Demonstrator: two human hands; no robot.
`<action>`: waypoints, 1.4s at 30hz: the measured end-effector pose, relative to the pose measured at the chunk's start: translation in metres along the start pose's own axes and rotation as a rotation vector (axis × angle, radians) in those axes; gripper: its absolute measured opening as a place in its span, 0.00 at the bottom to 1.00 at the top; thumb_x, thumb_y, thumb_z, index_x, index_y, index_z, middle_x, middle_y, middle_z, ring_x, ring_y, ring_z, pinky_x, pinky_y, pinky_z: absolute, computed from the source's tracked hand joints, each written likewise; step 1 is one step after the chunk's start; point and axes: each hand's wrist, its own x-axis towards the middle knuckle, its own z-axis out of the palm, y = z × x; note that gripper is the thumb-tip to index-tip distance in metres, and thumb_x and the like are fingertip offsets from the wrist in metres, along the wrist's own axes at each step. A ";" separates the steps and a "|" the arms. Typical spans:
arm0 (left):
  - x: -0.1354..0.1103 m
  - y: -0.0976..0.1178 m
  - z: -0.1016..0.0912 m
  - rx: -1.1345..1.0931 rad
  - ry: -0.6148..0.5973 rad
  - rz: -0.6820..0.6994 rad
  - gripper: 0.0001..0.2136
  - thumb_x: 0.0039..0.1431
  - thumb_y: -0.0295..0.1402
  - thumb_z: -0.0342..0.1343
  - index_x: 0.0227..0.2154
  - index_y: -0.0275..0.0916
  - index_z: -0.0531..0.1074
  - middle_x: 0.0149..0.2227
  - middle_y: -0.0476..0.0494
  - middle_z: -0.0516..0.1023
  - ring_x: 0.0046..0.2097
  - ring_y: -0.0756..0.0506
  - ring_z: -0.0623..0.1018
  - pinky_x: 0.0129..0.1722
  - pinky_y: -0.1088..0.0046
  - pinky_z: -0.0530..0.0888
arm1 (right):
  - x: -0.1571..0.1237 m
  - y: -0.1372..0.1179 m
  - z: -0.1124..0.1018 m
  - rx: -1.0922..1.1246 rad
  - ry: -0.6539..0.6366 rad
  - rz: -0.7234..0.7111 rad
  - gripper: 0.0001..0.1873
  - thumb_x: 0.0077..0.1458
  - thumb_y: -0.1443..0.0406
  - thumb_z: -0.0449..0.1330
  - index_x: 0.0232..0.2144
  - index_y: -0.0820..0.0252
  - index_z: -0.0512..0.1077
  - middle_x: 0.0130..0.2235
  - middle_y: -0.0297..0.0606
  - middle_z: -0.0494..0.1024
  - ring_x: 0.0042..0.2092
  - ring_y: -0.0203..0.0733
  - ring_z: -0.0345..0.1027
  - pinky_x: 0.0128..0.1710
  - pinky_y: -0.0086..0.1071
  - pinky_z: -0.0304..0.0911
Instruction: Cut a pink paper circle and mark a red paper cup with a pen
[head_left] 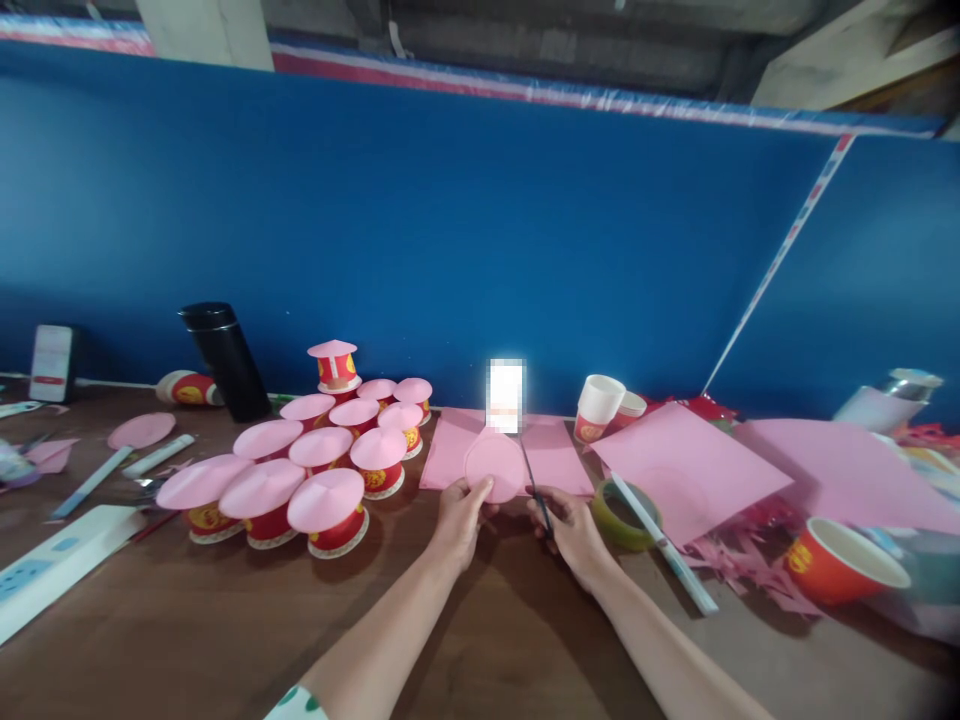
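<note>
The left hand (460, 525) has its fingers clamped on a pink disc (495, 462), thumb on top; the right hand (571, 530) has its fingers curled round dark scissors (541, 510), at about the disc's 4 o'clock. Whether the blades are apart, I cannot tell. If the disc slipped or bent in that one-sided pinch, the blade could nick its edge, or reach the left fingers near it. A careless elbow could topple the hatted cups (259, 488) at 9 o'clock, as they stand crowded together. Beneath and beyond the disc lie pink sheets (555, 455); at 4 o'clock sit a tape roll (626, 537) and, farther out, pink scraps (750, 578). The brown desk (480, 650) is bare at 6 o'clock. A black flask (225, 365) leans at 10 in this wide view, and a blue partition (450, 230) closes off 12.
</note>
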 end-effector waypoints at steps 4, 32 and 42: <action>0.000 0.000 0.000 0.003 0.007 0.006 0.13 0.37 0.36 0.65 0.20 0.34 0.68 0.19 0.51 0.72 0.21 0.55 0.69 0.22 0.80 0.67 | 0.001 0.001 0.000 0.049 0.009 -0.006 0.26 0.42 0.53 0.64 0.40 0.63 0.70 0.22 0.30 0.69 0.19 0.29 0.59 0.12 0.20 0.49; 0.004 -0.006 -0.006 -0.005 -0.185 -0.003 0.11 0.42 0.35 0.64 0.27 0.34 0.72 0.22 0.48 0.75 0.22 0.53 0.71 0.24 0.78 0.65 | 0.010 0.012 0.003 0.085 0.030 -0.024 0.24 0.42 0.52 0.63 0.38 0.61 0.68 0.22 0.29 0.69 0.21 0.32 0.63 0.12 0.20 0.52; 0.000 0.001 -0.002 -0.096 -0.236 0.015 0.10 0.44 0.34 0.62 0.28 0.35 0.72 0.28 0.45 0.78 0.30 0.50 0.76 0.29 0.77 0.70 | 0.010 0.014 0.003 0.135 0.015 -0.019 0.23 0.43 0.56 0.64 0.40 0.61 0.68 0.22 0.28 0.69 0.20 0.30 0.61 0.13 0.19 0.51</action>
